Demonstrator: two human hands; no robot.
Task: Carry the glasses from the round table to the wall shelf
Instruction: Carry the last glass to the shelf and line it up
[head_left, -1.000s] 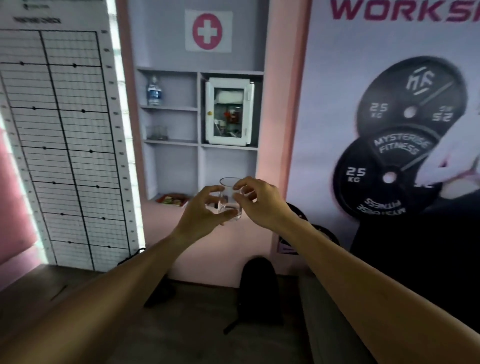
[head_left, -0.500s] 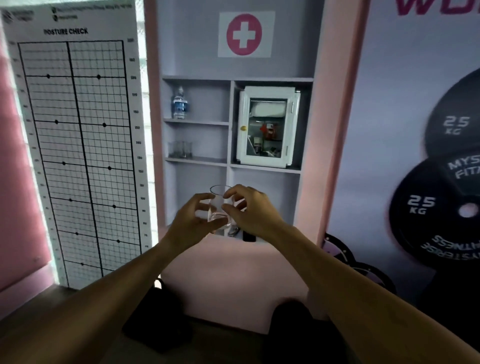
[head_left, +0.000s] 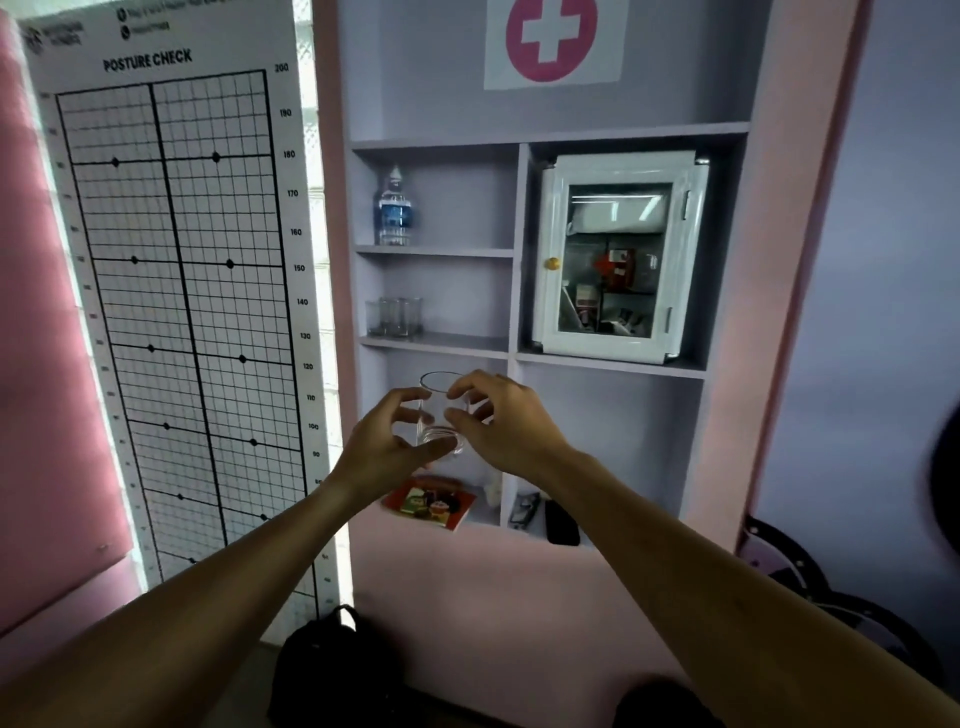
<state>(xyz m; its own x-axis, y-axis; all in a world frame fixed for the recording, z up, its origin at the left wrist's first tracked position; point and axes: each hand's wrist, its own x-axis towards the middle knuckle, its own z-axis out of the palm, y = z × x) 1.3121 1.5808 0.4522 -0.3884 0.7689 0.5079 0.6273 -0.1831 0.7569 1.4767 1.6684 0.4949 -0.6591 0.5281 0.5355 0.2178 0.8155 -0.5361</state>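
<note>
A clear drinking glass (head_left: 438, 410) is held upright between both hands in front of the wall shelf (head_left: 434, 341). My left hand (head_left: 382, 449) grips it from the left and my right hand (head_left: 506, 421) from the right. The glass hangs just below the shelf's second board, in front of the lower left opening. Several empty glasses (head_left: 394, 316) stand together at the left of that second board. The round table is out of view.
A water bottle (head_left: 394, 209) stands on the top left board. A white first-aid cabinet (head_left: 615, 254) fills the right compartment. A colourful packet (head_left: 430, 503), spectacles (head_left: 523, 510) and a dark case (head_left: 561, 522) lie on the bottom ledge. A black bag (head_left: 332, 670) sits on the floor below.
The view has come closer to the wall shelf, which now fills the frame. Both hands keep their hold on the glass, now in front of the lower left opening.
</note>
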